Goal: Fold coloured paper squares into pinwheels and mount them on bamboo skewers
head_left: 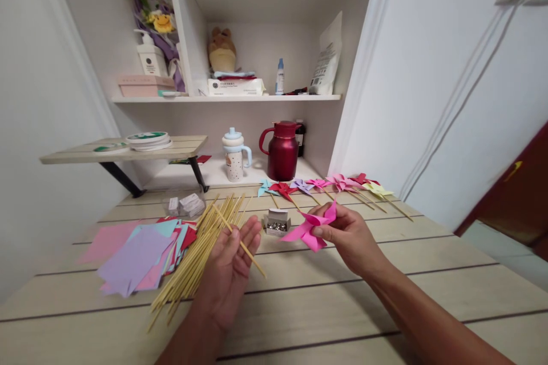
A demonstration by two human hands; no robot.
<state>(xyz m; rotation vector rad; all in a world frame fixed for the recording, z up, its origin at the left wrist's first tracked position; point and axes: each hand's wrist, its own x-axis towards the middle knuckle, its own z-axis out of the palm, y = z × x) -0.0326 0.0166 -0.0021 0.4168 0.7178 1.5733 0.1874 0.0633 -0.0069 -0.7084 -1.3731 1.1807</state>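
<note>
Between the thumb and fingers of my left hand (231,262) lies one thin wooden stick (256,263), slanting down to the right. My right hand (351,236) pinches a bright pink paper pinwheel (309,230) at its centre and edge; no stick shows on it. Just behind, a small open box (277,222) holds shiny metal pins. Left of my left hand, a loose bundle of wooden sticks (188,268) is spread over the table. Farther left is a pile of coloured paper squares (132,259), with a lilac one on top.
Finished pinwheels on sticks (342,183) lie in a row along the table's back right. A clear container (184,205) with small white packs stands behind the paper. A red jug (282,151) and a speckled cup (234,157) stand at the back, near a small raised shelf (184,147).
</note>
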